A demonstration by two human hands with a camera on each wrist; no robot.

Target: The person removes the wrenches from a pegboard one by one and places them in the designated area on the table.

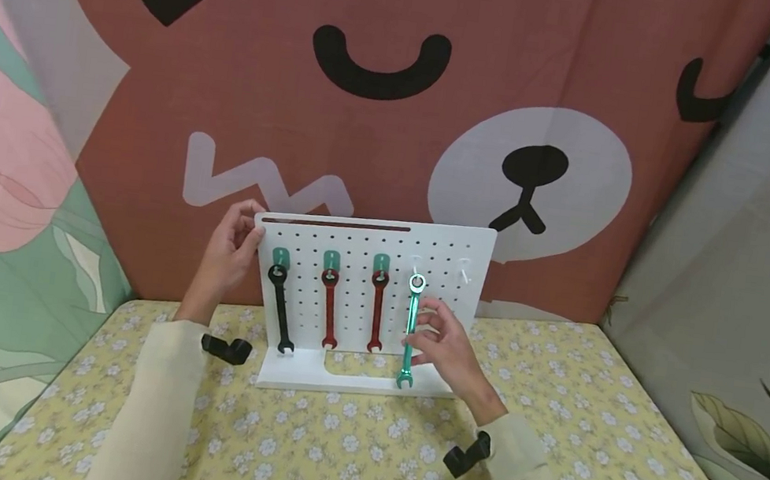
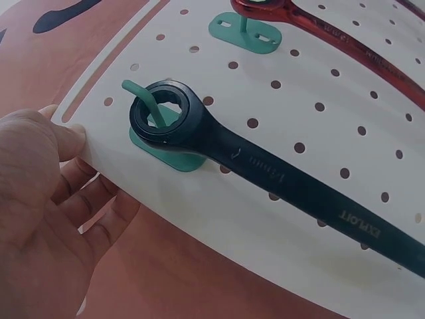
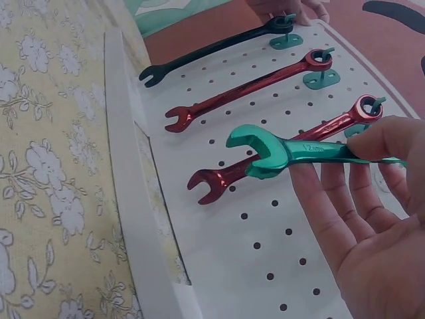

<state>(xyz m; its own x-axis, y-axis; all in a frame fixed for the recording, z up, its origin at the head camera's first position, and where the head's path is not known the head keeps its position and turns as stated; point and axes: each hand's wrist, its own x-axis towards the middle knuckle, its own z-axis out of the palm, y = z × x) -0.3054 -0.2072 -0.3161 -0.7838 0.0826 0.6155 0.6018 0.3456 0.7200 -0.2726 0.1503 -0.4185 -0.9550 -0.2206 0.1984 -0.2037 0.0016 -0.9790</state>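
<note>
A white pegboard (image 1: 350,327) stands upright on its base. My left hand (image 1: 230,246) pinches its upper left corner, thumb on the front and fingers behind. Between thumb and fingers, my right hand (image 1: 447,346) holds a shiny green combination wrench (image 1: 411,326) in front of the board, ring end up. In the head view that ring appears just below a clear hook (image 1: 416,262). A black wrench (image 2: 285,169) hangs by its ring from a green hook (image 2: 174,149) near the left hand. Two red wrenches (image 1: 329,309) hang on green hooks farther right.
Another clear hook (image 1: 465,270) sits bare near the board's right edge. The board stands on a table with a yellow floral cloth (image 1: 332,456). Behind it hangs a brown curtain (image 1: 244,97) with a bear print, and printed fabric (image 1: 745,273) borders the right side.
</note>
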